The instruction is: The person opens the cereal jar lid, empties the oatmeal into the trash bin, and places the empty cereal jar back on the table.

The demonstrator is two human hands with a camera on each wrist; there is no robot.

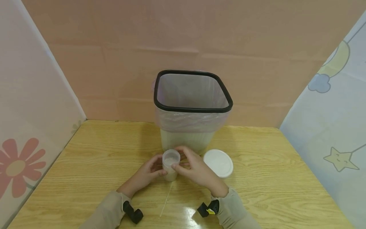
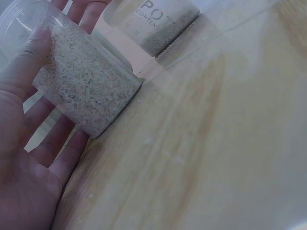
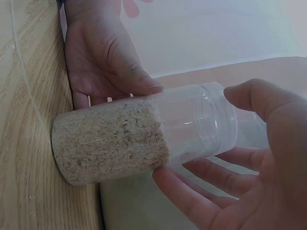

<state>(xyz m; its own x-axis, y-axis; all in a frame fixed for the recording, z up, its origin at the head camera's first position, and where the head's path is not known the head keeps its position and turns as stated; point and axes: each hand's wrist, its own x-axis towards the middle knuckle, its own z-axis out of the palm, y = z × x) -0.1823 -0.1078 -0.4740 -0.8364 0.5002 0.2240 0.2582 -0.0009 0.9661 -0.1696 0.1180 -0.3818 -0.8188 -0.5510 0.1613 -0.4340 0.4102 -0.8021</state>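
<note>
A clear plastic jar (image 1: pixel 170 173), partly filled with beige flakes, stands upright on the table just in front of the bin. My left hand (image 1: pixel 147 171) holds its left side, the thumb lying across the wall in the left wrist view. On the other side my right hand (image 1: pixel 194 167) holds the jar's upper part. In the right wrist view the right thumb (image 3: pixel 254 96) touches the clear rim (image 3: pixel 223 117), while fingers lie along the wall. Whether a clear lid covers the top is hard to tell. Flakes (image 3: pixel 110 139) fill roughly the lower two thirds.
A white-lidded tub (image 1: pixel 218 163) sits right of the jar; the left wrist view shows a printed tub (image 2: pixel 160 24) with greyish contents. Behind stands a bin (image 1: pixel 186 140) with a black rim and pinkish liner. A thin pale strand (image 1: pixel 166 201) lies on the wooden table (image 1: pixel 114 152).
</note>
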